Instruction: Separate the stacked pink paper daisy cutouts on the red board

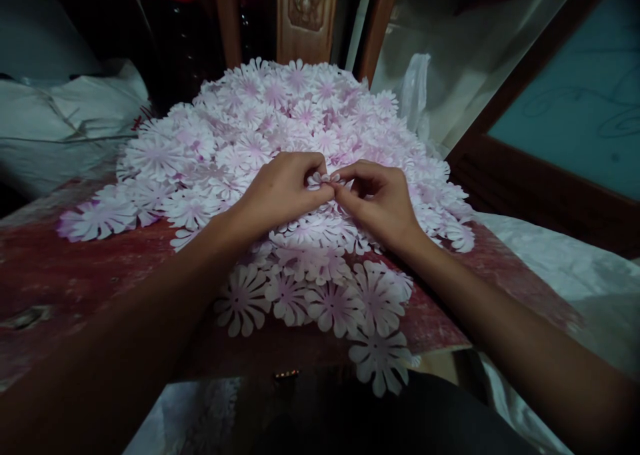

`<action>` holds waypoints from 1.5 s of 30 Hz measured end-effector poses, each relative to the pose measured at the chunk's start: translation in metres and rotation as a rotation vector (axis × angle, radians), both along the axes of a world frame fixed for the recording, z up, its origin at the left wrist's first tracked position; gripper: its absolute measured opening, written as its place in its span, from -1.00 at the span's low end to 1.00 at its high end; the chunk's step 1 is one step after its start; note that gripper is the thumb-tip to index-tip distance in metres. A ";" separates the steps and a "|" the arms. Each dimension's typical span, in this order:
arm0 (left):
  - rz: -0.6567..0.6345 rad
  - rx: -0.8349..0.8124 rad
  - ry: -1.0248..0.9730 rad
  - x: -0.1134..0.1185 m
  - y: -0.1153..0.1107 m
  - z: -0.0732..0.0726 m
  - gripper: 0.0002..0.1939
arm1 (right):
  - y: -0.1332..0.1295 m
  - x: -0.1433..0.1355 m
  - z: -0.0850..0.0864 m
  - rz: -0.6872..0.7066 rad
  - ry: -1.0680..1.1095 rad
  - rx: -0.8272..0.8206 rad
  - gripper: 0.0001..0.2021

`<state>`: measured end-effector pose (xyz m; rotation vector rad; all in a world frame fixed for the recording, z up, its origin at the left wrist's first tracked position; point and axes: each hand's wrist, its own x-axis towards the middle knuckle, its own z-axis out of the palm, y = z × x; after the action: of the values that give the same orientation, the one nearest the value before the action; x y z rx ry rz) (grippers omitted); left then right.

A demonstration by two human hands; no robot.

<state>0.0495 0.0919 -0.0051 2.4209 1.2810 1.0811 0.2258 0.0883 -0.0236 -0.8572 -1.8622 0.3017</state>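
Note:
A big heap of white flower cutouts [300,108] with pale purple centres covers the red wooden board in front of me. Above the near side of this heap, both hands meet at one small flower cutout [319,181]. My left hand [283,185] is closed, thumb and forefinger pinching the cutout from the left. My right hand [383,198] is closed too, with its thumb and forefinger tips at the cutout's right side. The fingertips partly hide the petals, so I cannot tell whether it is one layer or several.
Loose flower cutouts [334,303] spread to the near edge of the red board [75,268], and one flower [380,361] hangs over it. A carved wooden chair back [307,15] stands behind. White sacks [65,115] lie left; a glass-panelled wooden frame [500,155] leans right.

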 end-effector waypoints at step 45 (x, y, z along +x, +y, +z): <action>-0.001 -0.010 0.035 0.001 -0.001 0.000 -0.88 | -0.002 0.000 0.001 -0.027 -0.037 0.030 -0.89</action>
<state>0.0503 0.0911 -0.0049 2.4429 1.2928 1.0346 0.2256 0.0863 -0.0228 -0.8721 -1.8829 0.2415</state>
